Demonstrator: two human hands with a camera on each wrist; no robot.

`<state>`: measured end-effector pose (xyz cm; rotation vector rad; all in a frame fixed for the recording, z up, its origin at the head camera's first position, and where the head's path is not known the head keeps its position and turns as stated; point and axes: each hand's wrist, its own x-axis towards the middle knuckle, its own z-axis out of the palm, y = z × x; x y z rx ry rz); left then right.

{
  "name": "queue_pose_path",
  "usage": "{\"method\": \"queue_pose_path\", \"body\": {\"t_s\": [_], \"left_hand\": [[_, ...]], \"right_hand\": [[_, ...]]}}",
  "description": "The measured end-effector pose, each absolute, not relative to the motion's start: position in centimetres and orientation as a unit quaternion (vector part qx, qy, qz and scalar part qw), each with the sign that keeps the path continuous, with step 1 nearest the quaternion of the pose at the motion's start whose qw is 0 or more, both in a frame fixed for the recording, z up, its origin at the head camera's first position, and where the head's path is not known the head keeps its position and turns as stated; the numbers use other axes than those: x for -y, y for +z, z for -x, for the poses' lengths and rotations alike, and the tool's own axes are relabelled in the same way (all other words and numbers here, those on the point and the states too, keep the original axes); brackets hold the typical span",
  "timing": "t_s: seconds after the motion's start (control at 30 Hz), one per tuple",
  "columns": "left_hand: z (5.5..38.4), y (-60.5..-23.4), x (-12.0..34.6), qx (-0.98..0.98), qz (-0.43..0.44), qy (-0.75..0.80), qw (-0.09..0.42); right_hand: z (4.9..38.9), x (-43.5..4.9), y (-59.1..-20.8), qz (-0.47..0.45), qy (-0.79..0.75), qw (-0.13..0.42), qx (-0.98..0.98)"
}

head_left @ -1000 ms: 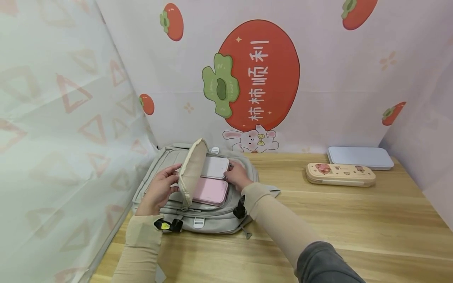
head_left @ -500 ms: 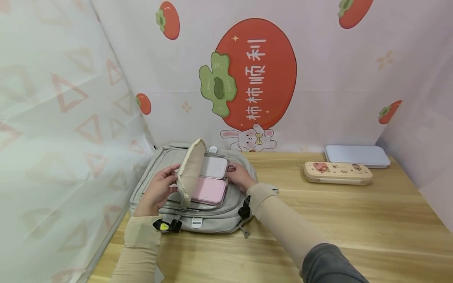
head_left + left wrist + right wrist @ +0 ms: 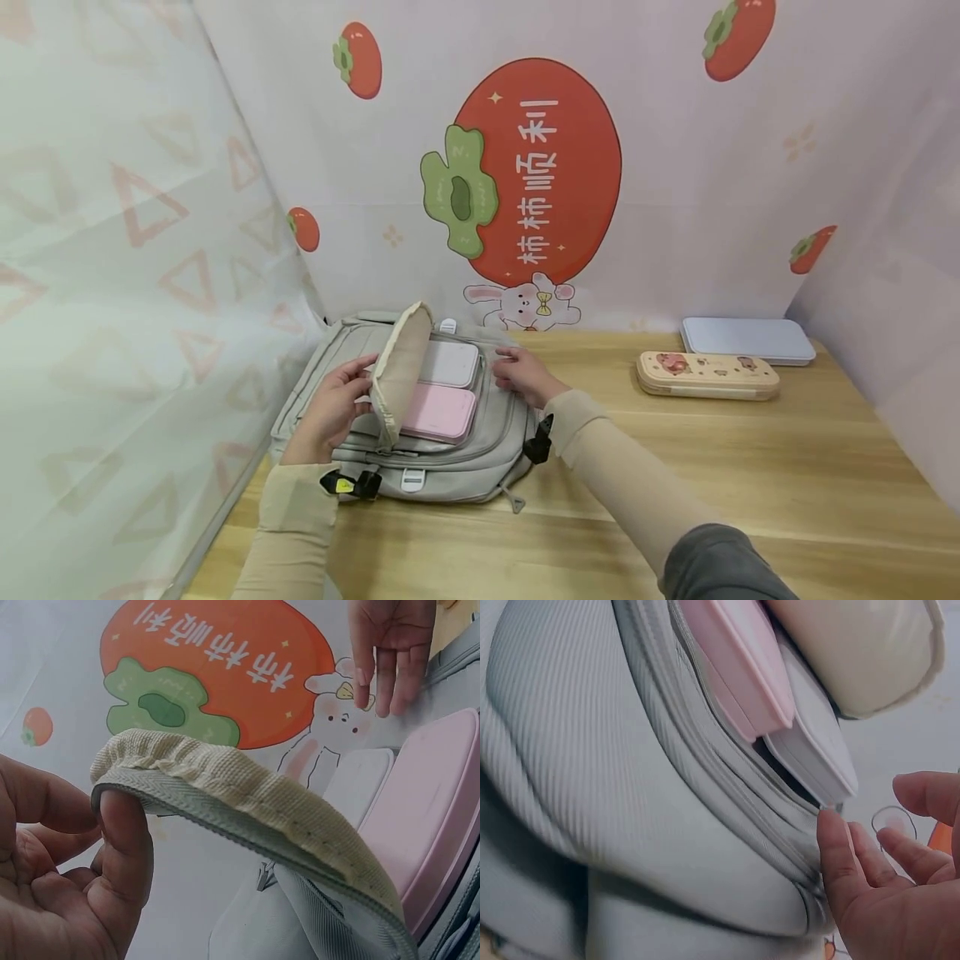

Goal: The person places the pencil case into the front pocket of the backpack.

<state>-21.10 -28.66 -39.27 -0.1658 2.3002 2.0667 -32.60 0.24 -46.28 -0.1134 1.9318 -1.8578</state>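
A grey backpack (image 3: 491,437) lies flat on the table with its front pocket unzipped. My left hand (image 3: 330,412) pinches the edge of the pocket's beige-lined flap (image 3: 247,787) and holds it raised. Inside the pocket sit a white pencil case (image 3: 452,364) and, nearer to me, a pink pencil case (image 3: 442,411); their left ends are hidden behind the flap in the head view. My right hand (image 3: 525,377) is just right of the pocket opening, over the bag's edge, with nothing in its fingers. In the right wrist view its fingertips are near the white case's end.
On the wooden table (image 3: 675,475), a beige pencil case (image 3: 708,377) with cartoon prints lies at the right. Behind it is a pale blue pencil case (image 3: 750,339). Printed cloth hangs behind and at the left. A zipper pull (image 3: 516,502) dangles off the bag's front.
My right hand has drawn back to the right, away from the white pencil case, and its fingers have come off it. The left hand keeps the flap raised. The head view has shifted slightly.
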Motion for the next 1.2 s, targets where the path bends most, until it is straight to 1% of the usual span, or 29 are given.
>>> {"method": "queue_pose_path", "body": {"t_s": [0.33, 0.67, 0.9, 1.2], "left_hand": [[21.2, -39.7, 28.5, -0.741, 0.054, 0.668, 0.022], [21.1, -39.5, 28.4, -0.740, 0.055, 0.670, 0.021], [21.3, -39.6, 28.3, -0.741, 0.058, 0.668, 0.027], [21.1, -39.3, 28.3, -0.749, 0.058, 0.660, 0.025]], "right_hand": [[32.5, -3.0, -46.4, 0.038, -0.692, 0.250, -0.676], [32.8, -5.4, -46.4, 0.011, -0.674, 0.237, -0.700], [33.4, -7.8, -46.7, 0.015, -0.669, 0.251, -0.699], [34.1, -10.9, -46.2, 0.002, -0.677, 0.246, -0.693]]}}
